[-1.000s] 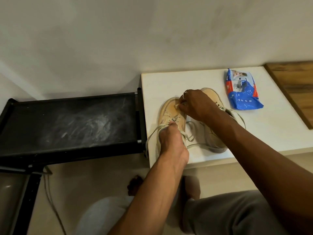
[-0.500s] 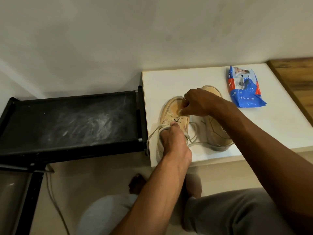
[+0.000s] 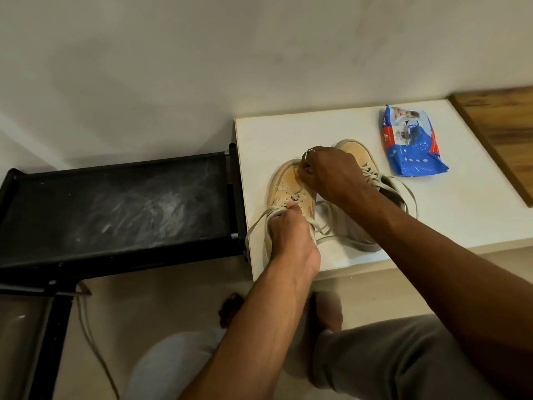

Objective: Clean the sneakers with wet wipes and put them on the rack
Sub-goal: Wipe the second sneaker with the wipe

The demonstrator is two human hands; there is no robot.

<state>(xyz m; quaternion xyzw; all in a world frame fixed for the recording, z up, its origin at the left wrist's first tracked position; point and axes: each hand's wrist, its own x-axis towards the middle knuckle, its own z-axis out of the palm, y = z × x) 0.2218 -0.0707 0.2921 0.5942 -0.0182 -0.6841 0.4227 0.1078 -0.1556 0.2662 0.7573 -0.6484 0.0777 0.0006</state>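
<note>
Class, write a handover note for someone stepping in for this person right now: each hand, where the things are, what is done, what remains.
Left hand grips the first sneaker at its laced opening, steadying it on the white table.
Right hand pinches what looks like a wipe against that sneaker's toe.
The second sneaker stands beside it, laces loose; the wipes pack lies behind.
Done: wiping of the first sneaker is under way.
Left: finish both, then set them on the black rack beside the table; it holds neither.
</note>
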